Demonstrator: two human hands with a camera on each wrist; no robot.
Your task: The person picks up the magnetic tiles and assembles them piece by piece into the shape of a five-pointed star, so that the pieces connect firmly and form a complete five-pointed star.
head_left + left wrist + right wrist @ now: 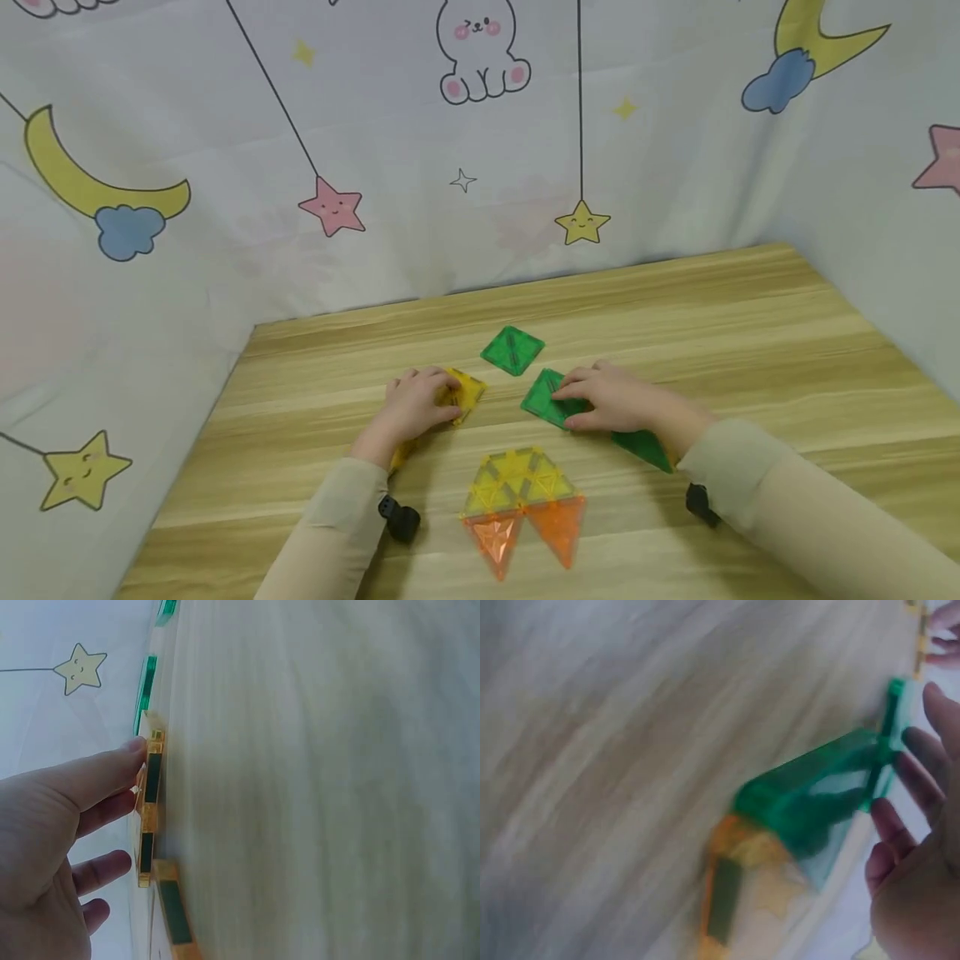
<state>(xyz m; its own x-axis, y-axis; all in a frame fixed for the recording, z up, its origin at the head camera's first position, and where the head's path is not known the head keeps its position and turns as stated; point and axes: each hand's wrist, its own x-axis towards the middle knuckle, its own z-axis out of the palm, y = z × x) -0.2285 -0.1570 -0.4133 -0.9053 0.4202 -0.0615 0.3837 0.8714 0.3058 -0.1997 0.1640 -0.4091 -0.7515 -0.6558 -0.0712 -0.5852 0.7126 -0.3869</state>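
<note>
The left hand pinches a yellow magnetic tile, with its thumb and index fingertips at the piece in the left wrist view and the other fingers held off it. Across from it, the right hand rests its fingertips on a green magnetic tile, its fingers loosely bent. Another green piece lies partly under the right wrist. Between the forearms, nearer the body, sits a flat shape of yellow triangle tiles with two orange triangles along its lower edge.
A green diamond of tiles lies farther back, between the two hands. Another yellow tile is mostly hidden by the left wrist. The wooden table meets a printed cloth backdrop at its back and sides.
</note>
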